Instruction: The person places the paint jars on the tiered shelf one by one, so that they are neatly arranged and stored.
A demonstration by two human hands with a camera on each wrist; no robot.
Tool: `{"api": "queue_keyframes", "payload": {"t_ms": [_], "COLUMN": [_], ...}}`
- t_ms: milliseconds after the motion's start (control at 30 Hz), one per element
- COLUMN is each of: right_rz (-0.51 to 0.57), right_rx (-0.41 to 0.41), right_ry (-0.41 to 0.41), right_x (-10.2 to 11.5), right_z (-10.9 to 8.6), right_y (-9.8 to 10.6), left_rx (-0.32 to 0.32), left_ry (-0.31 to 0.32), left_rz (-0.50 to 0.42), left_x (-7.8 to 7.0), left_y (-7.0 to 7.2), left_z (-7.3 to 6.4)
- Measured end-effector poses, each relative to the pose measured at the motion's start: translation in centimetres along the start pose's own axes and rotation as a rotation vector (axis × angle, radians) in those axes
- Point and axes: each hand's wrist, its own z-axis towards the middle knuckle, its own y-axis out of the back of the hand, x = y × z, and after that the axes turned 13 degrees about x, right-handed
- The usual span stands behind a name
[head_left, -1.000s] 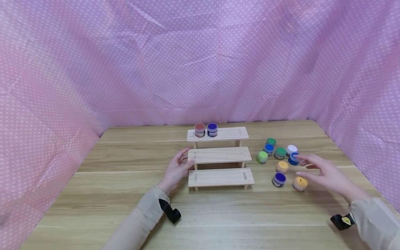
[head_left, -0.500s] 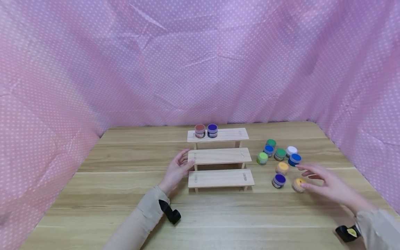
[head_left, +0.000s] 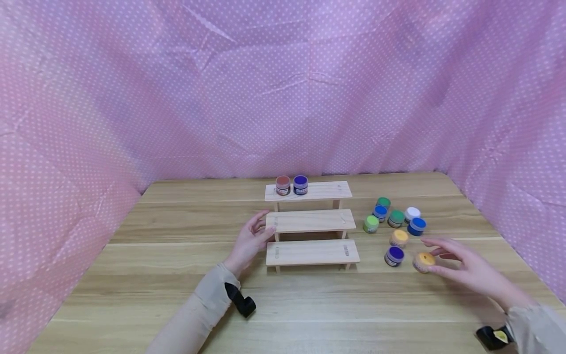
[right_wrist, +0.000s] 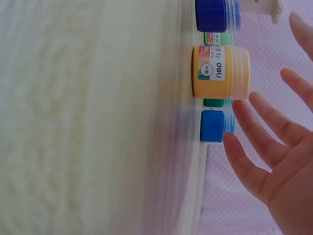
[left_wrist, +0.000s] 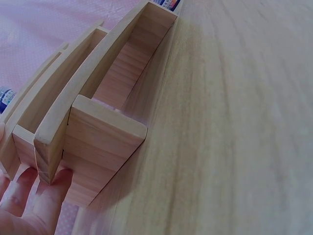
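A three-tier wooden display stand stands mid-table. My left hand grips the left end of its middle tier, thumb at the front edge; in the left wrist view its fingers lie against the board ends. Spread fingers mark my right hand, which is just right of an orange-yellow paint jar. In the right wrist view this jar stands upright on the table, with the fingertips close to its lid; contact cannot be made out. A brown-red jar and a purple jar sit on the top tier.
Right of the stand are more paint jars: purple, yellow, light green, white, two blue, one a blue jar, and two dark green, one a green jar. A pink dotted cloth surrounds the table.
My right hand has drawn back toward me and to the right, away from the blue jar and beside the orange-yellow jar. The left hand keeps its place on the stand.
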Motion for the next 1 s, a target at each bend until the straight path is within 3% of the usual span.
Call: {"api": "queue_keyframes", "payload": {"t_ms": [267, 600, 1000], "right_rz": [0.006, -0.077, -0.106], "right_rx": [0.012, 0.006, 0.055], "right_ry": [-0.018, 0.048, -0.04], "right_x": [-0.07, -0.42, -0.4], "right_z": [-0.2, 0.0, 0.26], "right_y": [-0.07, -0.25, -0.15], "left_rx": [0.001, -0.007, -0.008], "left_ry": [0.005, 0.001, -0.004], "left_rz": [0.014, 0.036, 0.023], "left_x": [0.15, 0.07, 0.07], "left_y": [0.05, 0.0, -0.02], "left_z": [0.05, 0.02, 0.0]}}
